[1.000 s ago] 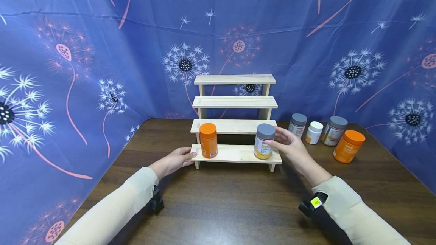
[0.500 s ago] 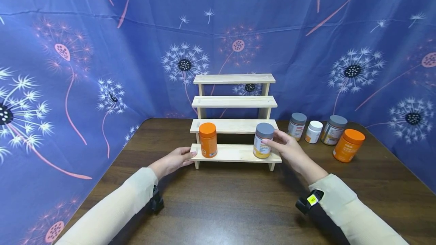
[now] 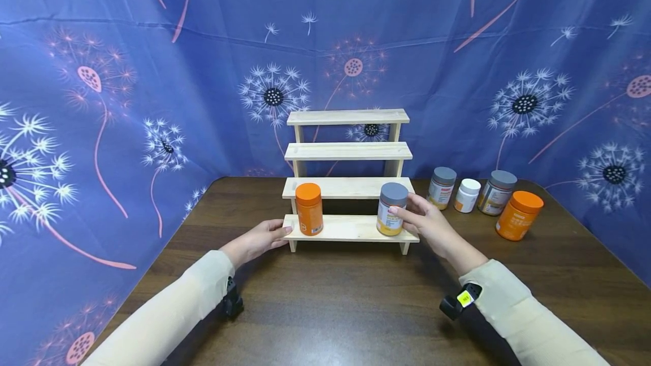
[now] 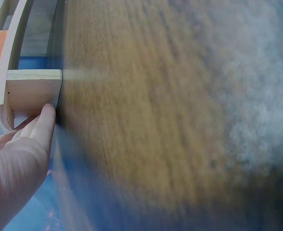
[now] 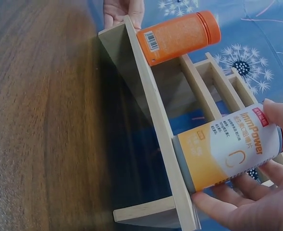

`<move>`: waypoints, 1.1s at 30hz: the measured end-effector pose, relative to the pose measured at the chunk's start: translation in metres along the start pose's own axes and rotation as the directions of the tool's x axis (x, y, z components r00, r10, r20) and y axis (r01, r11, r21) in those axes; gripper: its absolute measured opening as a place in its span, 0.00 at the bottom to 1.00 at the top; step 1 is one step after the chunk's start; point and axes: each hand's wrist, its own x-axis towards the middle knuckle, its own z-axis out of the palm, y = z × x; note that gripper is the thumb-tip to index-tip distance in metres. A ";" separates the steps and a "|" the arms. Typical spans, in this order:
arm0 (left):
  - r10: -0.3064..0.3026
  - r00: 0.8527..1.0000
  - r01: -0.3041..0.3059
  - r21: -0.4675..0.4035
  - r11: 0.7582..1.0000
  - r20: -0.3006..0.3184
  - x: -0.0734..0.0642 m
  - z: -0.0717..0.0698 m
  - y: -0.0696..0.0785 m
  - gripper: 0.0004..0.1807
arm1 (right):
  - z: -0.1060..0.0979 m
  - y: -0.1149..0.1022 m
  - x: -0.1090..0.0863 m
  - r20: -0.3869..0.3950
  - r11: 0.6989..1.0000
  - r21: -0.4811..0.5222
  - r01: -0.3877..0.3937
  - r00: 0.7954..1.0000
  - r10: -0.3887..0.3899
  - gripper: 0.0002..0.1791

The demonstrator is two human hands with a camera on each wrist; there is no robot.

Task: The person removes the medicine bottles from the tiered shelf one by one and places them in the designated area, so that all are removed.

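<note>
A pale wooden stepped shelf rack (image 3: 348, 188) stands at the middle of the table. My left hand (image 3: 256, 242) grips the left end of its lowest step, thumb at the top and fingers (image 4: 46, 122) against the side support. Close to that end, an orange bottle (image 3: 309, 209) with an orange lid stands upright on the step. At the step's right end is a grey-lidded supplement bottle (image 3: 390, 213) with a white and yellow label (image 5: 230, 149), its base on the wood. My right hand (image 3: 434, 226) holds this bottle from the right, thumb and fingers round its sides.
On the table (image 3: 325, 298) to the right stand a grey-lidded bottle (image 3: 441, 188), a small white bottle (image 3: 467, 196), a wider grey-lidded bottle (image 3: 495, 194) and a larger orange tub (image 3: 519, 216). A blue dandelion-print cloth (image 3: 213, 89) hangs behind and at the sides.
My right wrist has shifted slightly left, with the hand still round the grey-lidded bottle. The left hand keeps its hold on the rack; the head view has drifted a little.
</note>
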 end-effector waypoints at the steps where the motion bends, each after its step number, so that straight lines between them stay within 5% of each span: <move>1: 0.004 1.000 -0.004 0.001 1.000 0.002 0.000 0.000 0.000 0.29 | 0.000 0.000 0.000 -0.011 1.000 -0.006 0.001 1.000 -0.001 0.39; 33: 0.031 0.999 -0.031 -0.006 1.000 0.012 0.001 -0.003 -0.004 0.29 | 0.005 0.003 -0.007 -0.118 0.997 -0.055 0.049 0.992 -0.055 0.36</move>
